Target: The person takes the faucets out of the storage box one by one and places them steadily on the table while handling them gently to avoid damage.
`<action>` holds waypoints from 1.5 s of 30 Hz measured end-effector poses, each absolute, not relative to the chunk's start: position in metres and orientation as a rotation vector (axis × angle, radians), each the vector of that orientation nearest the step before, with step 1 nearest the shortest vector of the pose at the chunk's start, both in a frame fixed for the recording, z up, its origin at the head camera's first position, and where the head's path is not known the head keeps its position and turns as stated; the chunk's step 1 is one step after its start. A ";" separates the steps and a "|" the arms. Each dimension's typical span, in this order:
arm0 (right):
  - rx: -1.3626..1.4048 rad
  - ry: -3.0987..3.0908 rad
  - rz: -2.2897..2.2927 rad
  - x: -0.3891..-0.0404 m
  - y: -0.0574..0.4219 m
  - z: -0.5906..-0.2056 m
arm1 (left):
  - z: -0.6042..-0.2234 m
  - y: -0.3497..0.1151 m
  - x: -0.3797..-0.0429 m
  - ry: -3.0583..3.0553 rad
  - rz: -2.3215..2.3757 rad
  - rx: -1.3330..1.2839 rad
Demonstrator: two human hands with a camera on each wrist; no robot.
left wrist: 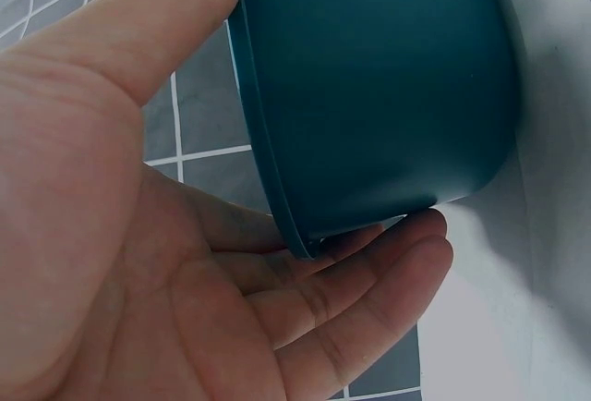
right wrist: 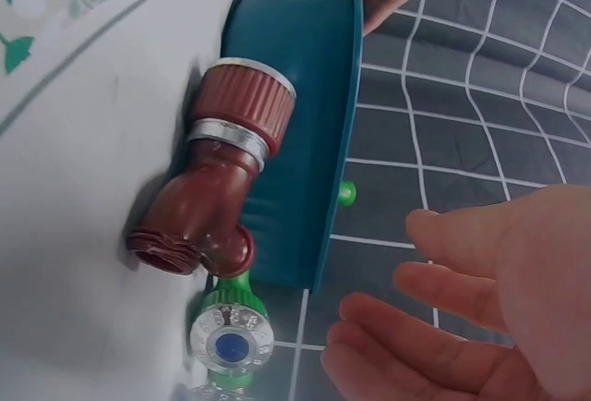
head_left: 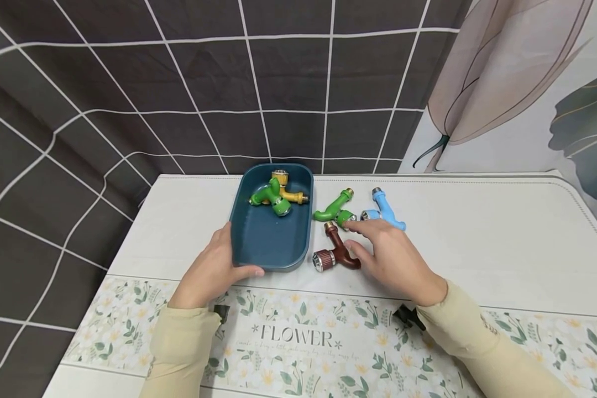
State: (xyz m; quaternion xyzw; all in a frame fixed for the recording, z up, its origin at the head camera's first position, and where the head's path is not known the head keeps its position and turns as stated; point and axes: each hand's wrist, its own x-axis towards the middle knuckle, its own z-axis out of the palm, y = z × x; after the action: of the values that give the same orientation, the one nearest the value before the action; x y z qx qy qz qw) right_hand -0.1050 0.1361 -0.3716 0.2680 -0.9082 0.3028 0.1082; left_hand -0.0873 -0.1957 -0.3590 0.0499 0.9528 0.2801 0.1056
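Observation:
My left hand (head_left: 211, 267) holds the near left corner of a dark teal plastic bin (head_left: 266, 246), thumb at the front and fingers along the side. In the bin lie a green faucet (head_left: 273, 197) and a yellow faucet (head_left: 292, 196), the green partly over the yellow. Fingers apart and holding nothing, my right hand (head_left: 395, 257) hovers over the faucets outside. Nearest to it are a brown faucet (head_left: 339, 251), a second green faucet (head_left: 334, 209) and a light blue faucet (head_left: 385, 209). In the right wrist view, the brown faucet (right wrist: 217, 175) stands out before the bin.
A white tabletop (head_left: 477, 232) carries everything, with a floral printed band (head_left: 303, 342) along its front. Dark grid-patterned cloth (head_left: 288, 83) rises behind and at the left. Printed leaf fabric (head_left: 517, 83) hangs at the back right.

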 end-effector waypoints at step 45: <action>0.790 -2.640 0.961 -0.137 0.090 -0.355 | -0.357 -0.195 -0.089 2.798 0.799 0.117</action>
State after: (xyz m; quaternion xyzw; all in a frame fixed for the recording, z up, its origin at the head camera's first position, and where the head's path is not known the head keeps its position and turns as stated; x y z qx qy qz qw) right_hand -0.1372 0.0903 -0.3551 0.2690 -0.8990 0.3273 0.1113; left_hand -0.0888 -0.1950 -0.3574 0.0399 0.9545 0.2725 0.1145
